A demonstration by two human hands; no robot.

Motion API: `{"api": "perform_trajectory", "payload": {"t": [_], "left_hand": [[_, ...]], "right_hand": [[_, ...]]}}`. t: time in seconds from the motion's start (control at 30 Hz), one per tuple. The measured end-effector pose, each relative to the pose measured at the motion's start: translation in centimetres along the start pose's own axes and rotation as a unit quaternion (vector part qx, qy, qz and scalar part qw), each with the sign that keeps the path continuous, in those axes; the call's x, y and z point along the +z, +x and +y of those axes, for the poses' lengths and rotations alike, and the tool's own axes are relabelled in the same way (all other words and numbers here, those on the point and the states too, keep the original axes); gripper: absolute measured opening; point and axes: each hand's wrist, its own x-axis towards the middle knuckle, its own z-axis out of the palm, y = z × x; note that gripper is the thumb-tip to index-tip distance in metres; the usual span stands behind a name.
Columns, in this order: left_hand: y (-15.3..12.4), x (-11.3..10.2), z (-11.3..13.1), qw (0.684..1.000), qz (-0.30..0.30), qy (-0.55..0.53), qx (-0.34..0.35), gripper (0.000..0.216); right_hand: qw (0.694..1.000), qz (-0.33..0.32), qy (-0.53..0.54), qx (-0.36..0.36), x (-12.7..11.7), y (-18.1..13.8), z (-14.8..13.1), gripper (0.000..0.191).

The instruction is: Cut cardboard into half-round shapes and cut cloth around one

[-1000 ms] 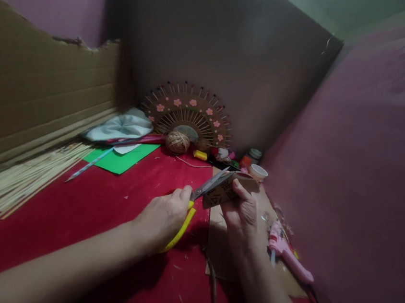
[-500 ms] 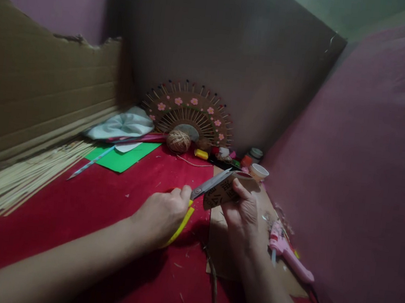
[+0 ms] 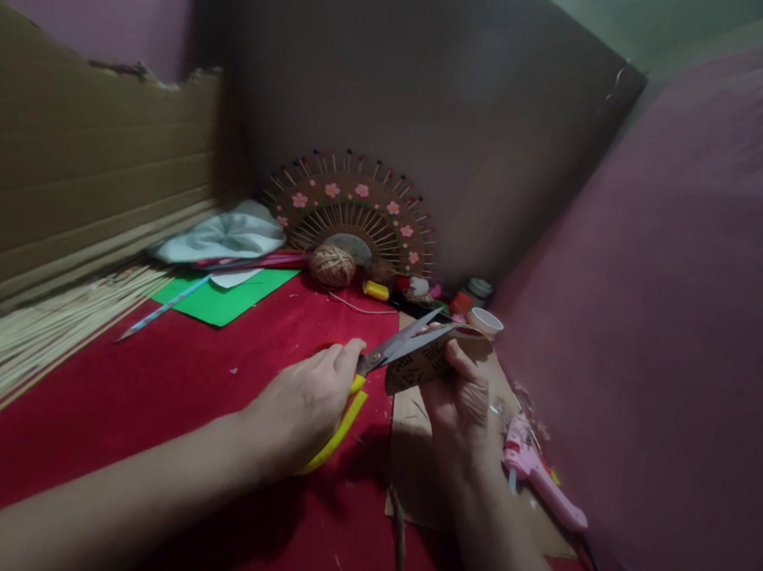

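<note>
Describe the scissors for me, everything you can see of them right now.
The scissors have grey, metallic-looking blades and a yellow, plastic-looking handle, partly hidden by the left hand gripping it. Red showing above that hand may be more handle. The blades stand open in a narrow V, tips pointing forward and right, above the red cloth. One blade overlaps the top of the printed brown piece; whether they touch is unclear.
</note>
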Motion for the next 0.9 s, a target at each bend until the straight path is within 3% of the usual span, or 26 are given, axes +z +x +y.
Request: {"api": "perform_trajectory", "payload": {"t": [0.2, 0.43, 0.9], "left_hand": [[-0.56, 0.66, 0.0, 0.994, 0.049, 0.086, 0.043, 0.043], [-0.55, 0.11, 0.44, 0.985, 0.059, 0.158, 0.04, 0.044], [-0.47, -0.07, 0.62, 0.982, 0.055, 0.179, 0.023, 0.044]], "right_hand": [[0.999, -0.025, 0.024, -0.003, -0.14, -0.21, -0.3, 0.033], [0.999, -0.033, 0.02, -0.004, 0.3, -0.5, -0.64, 0.029], [1.0, -0.005, 0.013, -0.003, 0.51, -0.48, -0.44, 0.028]]}}
